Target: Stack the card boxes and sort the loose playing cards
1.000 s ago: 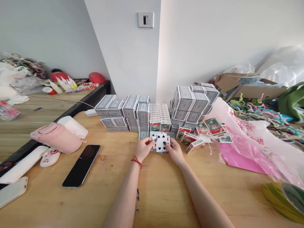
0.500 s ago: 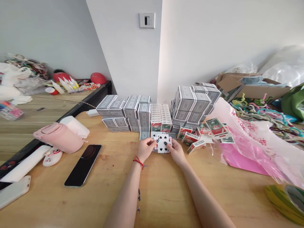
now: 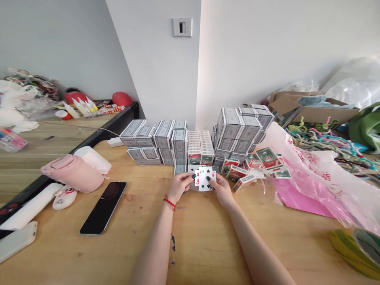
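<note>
Both hands meet at a small fan of playing cards, with a four of spades (image 3: 203, 184) in front. A red heart card (image 3: 197, 180) sticks out on its left, and my left hand (image 3: 179, 186) pinches it between thumb and fingers. My right hand (image 3: 222, 190) grips the fan's right side, its thumb across the front card. Another red four peeks out behind at the right. Just beyond the fan, a spade card (image 3: 192, 168) lies partly covered. A card with a grey patterned back (image 3: 179, 170) lies to the left, near the stacks.
Grey-patterned card stacks (image 3: 170, 134) and taller ones (image 3: 234, 126) stand along the wall, with card boxes (image 3: 200, 144) between. Loose card boxes (image 3: 237, 173) lie at right beside pink plastic (image 3: 308, 190). A phone (image 3: 103, 208), pink tumbler (image 3: 73, 173) and tape roll (image 3: 358, 251) are nearer.
My left hand has shifted slightly left, apart from the front card. More of the red heart card now shows beside the four of spades. The whole view has shifted a little.
</note>
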The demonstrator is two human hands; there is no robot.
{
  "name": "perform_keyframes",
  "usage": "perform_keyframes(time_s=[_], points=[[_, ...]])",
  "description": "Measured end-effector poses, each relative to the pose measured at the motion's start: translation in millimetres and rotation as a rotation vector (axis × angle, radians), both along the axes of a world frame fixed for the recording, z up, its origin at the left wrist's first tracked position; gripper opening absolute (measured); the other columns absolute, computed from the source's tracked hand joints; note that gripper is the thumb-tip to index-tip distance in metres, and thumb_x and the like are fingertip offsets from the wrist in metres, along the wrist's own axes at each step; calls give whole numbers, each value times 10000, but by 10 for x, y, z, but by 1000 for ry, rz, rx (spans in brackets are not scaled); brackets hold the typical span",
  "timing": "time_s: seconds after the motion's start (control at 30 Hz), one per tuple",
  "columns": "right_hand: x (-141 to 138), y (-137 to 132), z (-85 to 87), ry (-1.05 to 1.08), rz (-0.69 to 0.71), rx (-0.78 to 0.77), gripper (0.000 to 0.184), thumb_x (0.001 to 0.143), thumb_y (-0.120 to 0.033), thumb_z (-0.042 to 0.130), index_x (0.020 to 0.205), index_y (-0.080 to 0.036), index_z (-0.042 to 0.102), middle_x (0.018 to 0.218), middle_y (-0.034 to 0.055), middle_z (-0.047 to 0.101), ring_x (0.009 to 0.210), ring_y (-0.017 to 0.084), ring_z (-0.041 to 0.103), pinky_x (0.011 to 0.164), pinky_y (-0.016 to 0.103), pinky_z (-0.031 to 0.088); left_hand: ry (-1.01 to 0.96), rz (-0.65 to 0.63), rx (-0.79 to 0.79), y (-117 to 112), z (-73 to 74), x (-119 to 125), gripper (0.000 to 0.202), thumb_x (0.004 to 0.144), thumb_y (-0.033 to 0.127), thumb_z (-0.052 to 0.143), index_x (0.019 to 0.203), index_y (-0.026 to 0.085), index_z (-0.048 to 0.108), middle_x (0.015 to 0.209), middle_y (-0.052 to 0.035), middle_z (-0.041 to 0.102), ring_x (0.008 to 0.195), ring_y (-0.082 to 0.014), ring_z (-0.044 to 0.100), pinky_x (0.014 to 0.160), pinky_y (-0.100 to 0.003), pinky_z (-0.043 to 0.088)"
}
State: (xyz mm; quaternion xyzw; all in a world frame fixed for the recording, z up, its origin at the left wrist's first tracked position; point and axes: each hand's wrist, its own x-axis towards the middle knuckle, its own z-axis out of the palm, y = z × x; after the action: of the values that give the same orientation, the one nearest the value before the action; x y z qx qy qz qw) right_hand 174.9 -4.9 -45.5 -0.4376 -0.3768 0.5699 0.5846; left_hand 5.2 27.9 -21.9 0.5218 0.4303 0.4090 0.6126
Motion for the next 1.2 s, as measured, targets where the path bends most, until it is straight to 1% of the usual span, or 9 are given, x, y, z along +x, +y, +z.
perform_keyframes(time_s=[0.1, 0.17, 0.33, 0.57, 0.83, 0.9, 1.0, 1.07, 1.2], points=[[8, -5, -7, 27, -7, -3, 417, 622, -438, 686, 937, -179, 594, 839, 49, 681, 688, 202, 627, 599, 319, 496, -24, -68, -41, 8, -8, 2, 351, 656, 447, 631, 740, 106, 635, 454, 63, 348, 377, -18, 263, 382, -190, 160], [1, -8, -8, 34, -11, -3, 401, 621, -426, 690, 925, -181, 599, 827, 47, 680, 681, 198, 625, 592, 313, 493, -39, -99, -65, 10, -10, 7, 362, 652, 459, 633, 721, 103, 637, 450, 61, 350, 377, -16, 256, 383, -193, 144], [-38, -22, 11, 4, -50, 26, 365, 612, -431, 691, 865, -183, 609, 775, 36, 676, 640, 191, 618, 567, 310, 491, -25, -144, -109, 2, 12, 26, 429, 625, 498, 644, 777, 98, 661, 485, 47, 387, 386, -11, 250, 386, -195, 134], [-42, -28, -13, -132, -117, 76, 302, 643, -429, 660, 815, -186, 608, 730, 34, 659, 637, 189, 591, 558, 299, 473, 11, -179, -95, -19, 38, 54, 461, 618, 535, 632, 748, 95, 673, 467, 49, 381, 383, -15, 250, 395, -202, 139], [-38, -19, -103, -262, -186, 84, 221, 684, -391, 615, 787, -194, 613, 689, 25, 628, 624, 183, 556, 570, 289, 447, 88, -227, -73, 9, -41, 59, 496, 638, 558, 599, 817, 100, 666, 431, 81, 290, 373, -21, 208, 397, -198, 117], [-45, -27, -114, -303, -199, 89, 205, 700, -383, 600, 786, -197, 612, 689, 24, 617, 637, 184, 551, 587, 291, 447, 110, -223, -64, 17, -59, 71, 487, 636, 546, 608, 823, 101, 670, 426, 78, 303, 378, -26, 205, 397, -199, 112], [-57, -36, -119, -337, -203, 88, 206, 713, -383, 585, 805, -200, 610, 682, 23, 606, 645, 188, 547, 587, 290, 445, 124, -188, -37, 20, -58, 100, 464, 628, 521, 629, 834, 108, 678, 443, 57, 391, 389, -31, 230, 399, -201, 126], [-63, -38, -116, -348, -201, 84, 212, 710, -388, 586, 807, -201, 607, 687, 26, 610, 631, 186, 542, 567, 284, 441, 121, -152, -24, 15, -39, 123, 455, 619, 511, 641, 829, 110, 684, 459, 39, 453, 396, -37, 259, 402, -201, 151], [-70, -39, -105, -348, -196, 85, 224, 712, -387, 581, 815, -188, 597, 705, 28, 617, 634, 181, 547, 574, 281, 444, 136, -94, -37, -3, 12, 162, 452, 600, 507, 654, 787, 97, 694, 465, 14, 508, 412, -46, 293, 412, -198, 182]])
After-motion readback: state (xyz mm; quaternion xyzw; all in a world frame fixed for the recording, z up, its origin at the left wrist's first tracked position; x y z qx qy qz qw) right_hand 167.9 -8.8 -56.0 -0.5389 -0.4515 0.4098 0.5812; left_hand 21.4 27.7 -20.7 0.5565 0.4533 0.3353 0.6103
